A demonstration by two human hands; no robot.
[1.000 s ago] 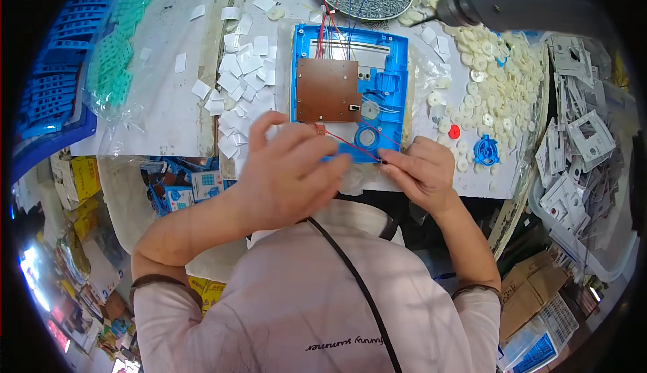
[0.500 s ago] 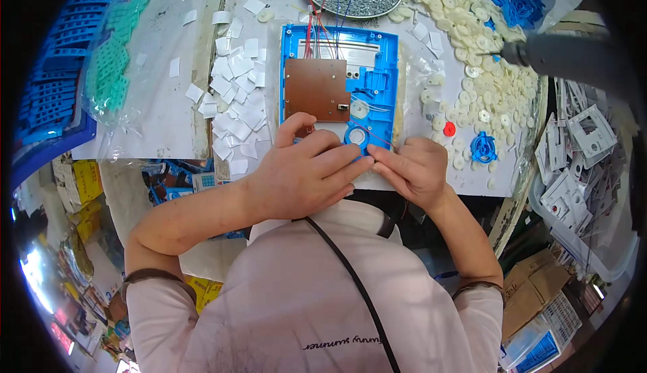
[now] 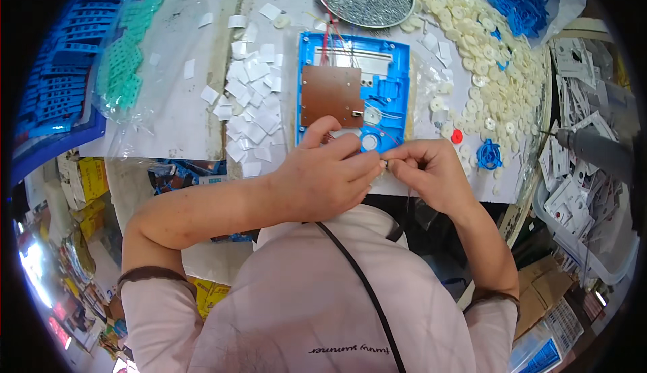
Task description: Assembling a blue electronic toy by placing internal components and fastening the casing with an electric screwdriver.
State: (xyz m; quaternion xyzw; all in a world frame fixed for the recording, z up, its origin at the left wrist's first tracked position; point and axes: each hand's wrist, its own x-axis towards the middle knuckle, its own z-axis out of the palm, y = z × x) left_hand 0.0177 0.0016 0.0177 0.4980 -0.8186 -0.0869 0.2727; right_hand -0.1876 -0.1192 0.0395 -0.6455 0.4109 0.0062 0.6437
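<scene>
A blue plastic housing (image 3: 400,97) lies in front of me, with a brown circuit board (image 3: 330,97) on its left part. Red and dark wires (image 3: 327,39) rise past the board's far edge. My left hand (image 3: 327,177) covers the housing's near left corner, fingers bent and their tips reaching toward my right hand. Its thumb is hidden. My right hand (image 3: 431,171) pinches a thin wire at the housing's near right corner. The fingertips of both hands meet at a tiny piece too small to name. Beside them sits a blue ring with a white centre (image 3: 370,142).
White paper squares (image 3: 255,97) lie left of the housing. Cream plastic discs (image 3: 499,97), a red disc (image 3: 457,136) and a blue part (image 3: 488,154) lie right. A metal bowl (image 3: 364,25) of screws stands behind. A power screwdriver (image 3: 590,142) hangs at right, near a bin (image 3: 600,255).
The whole view has shifted, so the table and housing appear farther right and slightly lower. The hanging screwdriver now appears lower and farther right. My hands stay together at the housing's near edge.
</scene>
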